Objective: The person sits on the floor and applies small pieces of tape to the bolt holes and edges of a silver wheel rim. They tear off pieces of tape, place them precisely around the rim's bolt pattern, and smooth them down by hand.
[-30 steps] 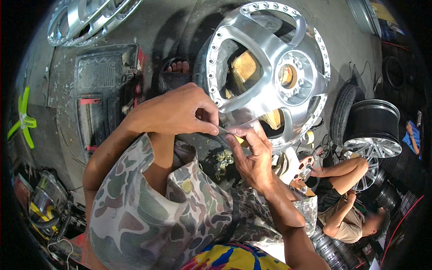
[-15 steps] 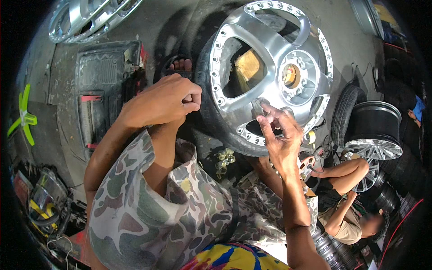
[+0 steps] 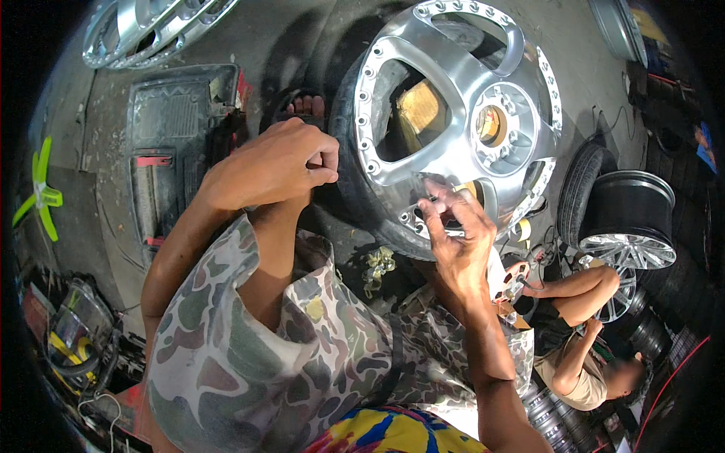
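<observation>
A silver alloy wheel face (image 3: 430,64) with wide spokes and a rim of small holes lies tilted on a black tyre (image 3: 346,151). Over the near spoke, my right hand (image 3: 464,234) is closed in a pinch, its fingertips against the metal. Motion smears the fingertips, and what they press on the spoke cannot be made out. My left hand (image 3: 283,158) rests on my left knee, loosely curled into a fist, with nothing showing in it. Through the wheel's left opening a yellow-brown block (image 3: 418,106) shows.
A dusty dark tool case (image 3: 177,113) lies on the floor at left, beyond it a lime-green spoked piece (image 3: 44,198). More silver wheels (image 3: 155,34) stand at far left. On the right are a tyre (image 3: 585,189), a black-barrelled wheel (image 3: 628,208) and a seated person (image 3: 578,370).
My right hand has slid a little toward me and to the left along the spoke. The wheel has shifted slightly; my left hand stays put.
</observation>
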Demonstrator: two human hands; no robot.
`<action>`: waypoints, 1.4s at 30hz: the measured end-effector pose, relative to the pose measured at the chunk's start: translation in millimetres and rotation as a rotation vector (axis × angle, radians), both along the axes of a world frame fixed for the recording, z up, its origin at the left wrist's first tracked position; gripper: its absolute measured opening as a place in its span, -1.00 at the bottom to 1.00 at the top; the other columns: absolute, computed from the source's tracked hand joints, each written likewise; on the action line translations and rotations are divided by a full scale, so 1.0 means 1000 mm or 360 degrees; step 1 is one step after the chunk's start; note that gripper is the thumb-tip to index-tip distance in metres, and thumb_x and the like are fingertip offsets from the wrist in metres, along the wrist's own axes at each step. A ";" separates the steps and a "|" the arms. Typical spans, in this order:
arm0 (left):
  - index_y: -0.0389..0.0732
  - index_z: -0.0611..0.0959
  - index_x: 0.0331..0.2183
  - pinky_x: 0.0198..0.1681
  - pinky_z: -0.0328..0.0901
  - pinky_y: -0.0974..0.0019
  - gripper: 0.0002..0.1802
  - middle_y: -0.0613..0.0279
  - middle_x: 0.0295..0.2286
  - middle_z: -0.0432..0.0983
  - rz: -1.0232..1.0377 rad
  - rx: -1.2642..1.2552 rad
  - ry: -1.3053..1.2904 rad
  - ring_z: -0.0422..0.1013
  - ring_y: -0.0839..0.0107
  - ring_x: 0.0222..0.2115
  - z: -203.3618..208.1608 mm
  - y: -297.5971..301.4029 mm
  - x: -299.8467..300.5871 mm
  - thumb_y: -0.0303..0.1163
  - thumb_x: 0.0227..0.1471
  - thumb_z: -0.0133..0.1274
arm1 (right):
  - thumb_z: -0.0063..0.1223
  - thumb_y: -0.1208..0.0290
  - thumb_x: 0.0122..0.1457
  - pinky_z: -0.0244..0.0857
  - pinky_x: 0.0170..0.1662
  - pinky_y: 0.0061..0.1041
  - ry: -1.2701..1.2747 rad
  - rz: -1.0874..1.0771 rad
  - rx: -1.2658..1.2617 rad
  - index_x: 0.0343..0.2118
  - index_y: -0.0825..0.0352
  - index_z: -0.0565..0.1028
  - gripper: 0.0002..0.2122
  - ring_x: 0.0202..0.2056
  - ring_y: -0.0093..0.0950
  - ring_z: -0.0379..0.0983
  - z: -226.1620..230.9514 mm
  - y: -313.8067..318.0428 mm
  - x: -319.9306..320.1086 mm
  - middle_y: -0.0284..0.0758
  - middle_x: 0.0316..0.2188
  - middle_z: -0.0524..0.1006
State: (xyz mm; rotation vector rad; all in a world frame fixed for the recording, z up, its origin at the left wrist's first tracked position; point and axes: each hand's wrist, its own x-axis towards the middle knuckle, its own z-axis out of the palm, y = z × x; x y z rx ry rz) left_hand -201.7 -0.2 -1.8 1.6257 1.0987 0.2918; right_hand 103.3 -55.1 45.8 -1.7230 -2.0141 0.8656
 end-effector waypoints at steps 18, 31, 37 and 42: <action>-0.33 0.75 -0.34 -0.13 0.45 0.09 -0.79 -0.05 -0.42 0.70 -0.0060 -0.0114 0.0096 0.64 0.01 -0.32 0.012 0.008 -0.002 -0.34 0.12 0.29 | 0.38 0.56 0.19 0.54 -0.25 -0.39 0.0009 -0.0013 0.0080 0.02 0.32 0.67 -0.68 -0.36 -0.35 0.66 -0.018 -0.027 -0.023 -0.20 -0.28 0.68; -0.33 0.74 -0.36 -0.15 0.44 0.09 -0.77 -0.04 -0.44 0.69 -0.0030 -0.0117 0.0075 0.63 0.01 -0.33 0.009 0.007 -0.003 -0.32 0.11 0.31 | 0.38 0.59 0.19 0.52 -0.32 -0.45 0.0034 -0.0059 0.0060 0.00 0.35 0.64 -0.69 -0.42 -0.43 0.63 -0.028 -0.038 -0.040 -0.22 -0.35 0.65; -0.35 0.75 -0.31 -0.32 0.40 0.22 -0.77 0.00 -0.50 0.65 0.0011 -0.0028 -0.0006 0.56 0.21 -0.49 0.001 0.003 -0.005 -0.36 0.08 0.32 | 0.38 0.58 0.19 0.52 -0.28 -0.42 0.0054 -0.0122 0.0058 0.02 0.38 0.63 -0.68 -0.40 -0.41 0.62 -0.026 -0.037 -0.040 -0.20 -0.37 0.64; -0.30 0.78 -0.28 -0.18 0.44 0.10 -0.77 -0.03 -0.41 0.70 -0.0091 -0.0158 -0.0056 0.63 0.06 -0.35 0.015 0.007 0.002 -0.32 0.13 0.31 | 0.35 0.57 0.22 0.52 -0.26 -0.40 0.0020 -0.0119 0.0010 0.08 0.37 0.62 -0.64 -0.40 -0.38 0.61 -0.016 -0.029 -0.037 -0.19 -0.38 0.64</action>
